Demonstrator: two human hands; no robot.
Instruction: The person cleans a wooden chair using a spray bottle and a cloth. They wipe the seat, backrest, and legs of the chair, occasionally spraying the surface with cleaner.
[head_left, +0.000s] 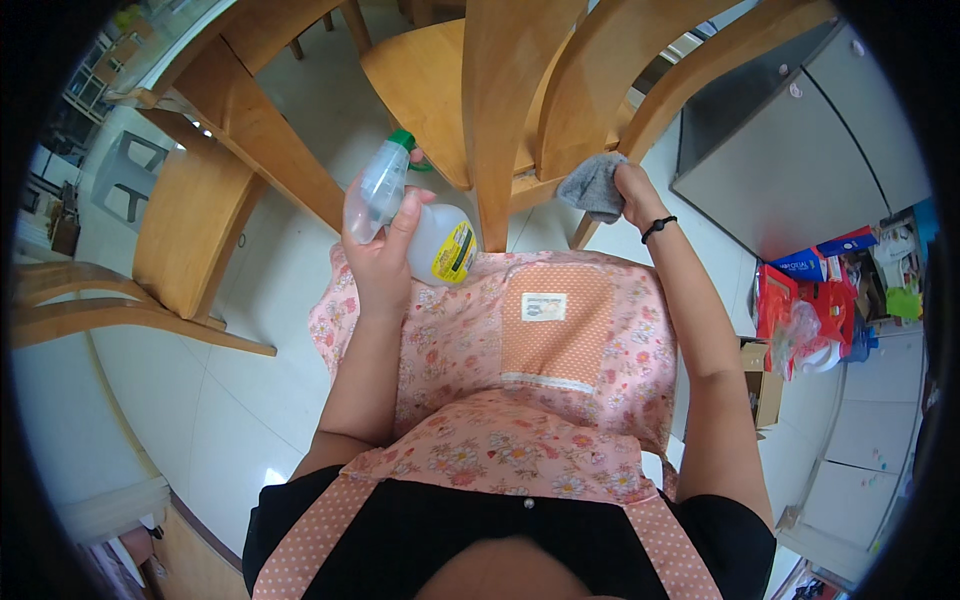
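Note:
My left hand (384, 255) grips a translucent spray bottle (442, 244) by its neck and clear spray head; the bottle has a green nozzle and a yellow label. A bunched grey cloth (594, 187) is held in my right hand (637, 196), close to the lower back frame of a wooden chair (499, 97). Whether the cloth touches the wood, I cannot tell. The chair's curved back slats rise in front of me, with its seat beyond them. A pink floral apron (457, 360) covers my lap, just below the bottle.
A wooden table (255, 120) with a covered top stands at the upper left, with a second wooden chair (195, 232) beside it. At the right are a grey refrigerator (780, 150), red bags (829, 307) and a cardboard box (763, 386). A grey plastic stool (124, 176) is farther left.

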